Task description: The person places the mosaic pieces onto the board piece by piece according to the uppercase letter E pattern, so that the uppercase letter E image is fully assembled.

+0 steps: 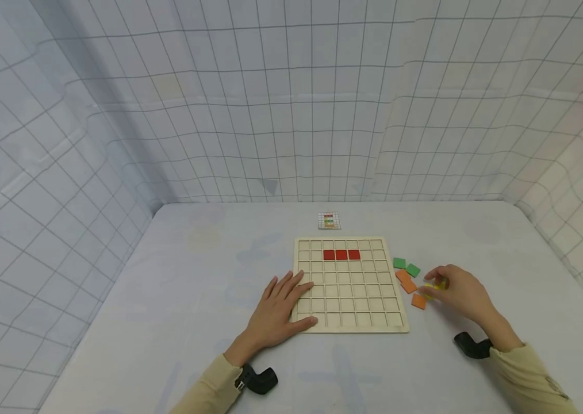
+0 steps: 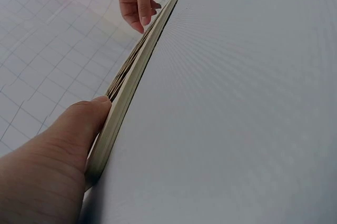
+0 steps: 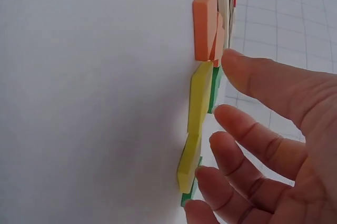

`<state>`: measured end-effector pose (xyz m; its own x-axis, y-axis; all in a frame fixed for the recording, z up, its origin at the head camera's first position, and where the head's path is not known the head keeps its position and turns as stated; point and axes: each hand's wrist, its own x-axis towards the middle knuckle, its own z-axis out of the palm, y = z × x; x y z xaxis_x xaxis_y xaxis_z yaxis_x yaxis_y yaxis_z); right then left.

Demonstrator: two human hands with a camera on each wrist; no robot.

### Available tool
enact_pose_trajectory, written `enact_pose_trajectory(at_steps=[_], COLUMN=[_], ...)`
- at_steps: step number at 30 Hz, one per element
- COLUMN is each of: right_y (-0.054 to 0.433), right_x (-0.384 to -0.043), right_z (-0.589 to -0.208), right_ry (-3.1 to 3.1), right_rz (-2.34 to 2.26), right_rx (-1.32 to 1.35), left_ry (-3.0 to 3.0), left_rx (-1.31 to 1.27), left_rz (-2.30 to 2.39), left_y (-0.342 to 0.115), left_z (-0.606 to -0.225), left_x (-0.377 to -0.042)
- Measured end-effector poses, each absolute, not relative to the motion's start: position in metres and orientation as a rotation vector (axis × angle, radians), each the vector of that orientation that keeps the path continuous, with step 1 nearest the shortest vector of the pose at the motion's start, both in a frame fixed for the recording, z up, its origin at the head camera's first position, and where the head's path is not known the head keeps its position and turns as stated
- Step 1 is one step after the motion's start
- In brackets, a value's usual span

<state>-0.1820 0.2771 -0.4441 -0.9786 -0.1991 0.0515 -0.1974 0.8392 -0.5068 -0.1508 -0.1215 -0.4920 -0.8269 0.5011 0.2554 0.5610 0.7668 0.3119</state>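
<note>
My left hand (image 1: pixel 277 313) rests spread on the left edge of a pale wooden grid board (image 1: pixel 351 329). In the left wrist view its thumb lies over the rim of the board (image 2: pixel 126 95). Three red tiles (image 1: pixel 341 255) sit side by side in one row near the board's far edge. My right hand (image 1: pixel 459 293) hovers over two yellow tiles (image 3: pixel 200 100), thumb and fingers apart with nothing between them. It partly covers these tiles in the head view. Close by lie orange tiles (image 1: pixel 418 301) and two green tiles (image 1: pixel 399 263), right of the board.
A small printed card (image 1: pixel 329 221) with a coloured grid pattern lies beyond the board's far edge. The white table (image 1: pixel 208 276) is bounded by white cloth walls (image 1: pixel 343 115) with a grid of dark lines at the back and sides.
</note>
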Motion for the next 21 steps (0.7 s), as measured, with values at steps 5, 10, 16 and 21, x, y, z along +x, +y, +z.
enact_pose_trajectory(at_steps=[5,10,16,21], right_y=[0.2792,0.2797,0.2798,0.2788], right_x=[-0.1799,-0.1804,-0.1800,-0.1776], right_z=[-0.4459,-0.4482,-0.4484,-0.4476], right_ry=[2.974,2.965,2.946,2.937], right_rz=[-0.836,-0.849,-0.869,-0.866], right_rx=[-0.284,-0.282,-0.302,-0.297], left_ry=[-2.807,-2.806,-2.804,-2.814], left_rx=[-0.848,-0.845,-0.845,-0.845], left_rz=[-0.572,-0.570,-0.569,-0.573], left_y=[-0.1216,-0.1218,-0.1219,-0.1222], left_z=[-0.4925,-0.4937,-0.4948,-0.4942], left_x=[-0.1508,-0.1514,-0.1516,-0.1510])
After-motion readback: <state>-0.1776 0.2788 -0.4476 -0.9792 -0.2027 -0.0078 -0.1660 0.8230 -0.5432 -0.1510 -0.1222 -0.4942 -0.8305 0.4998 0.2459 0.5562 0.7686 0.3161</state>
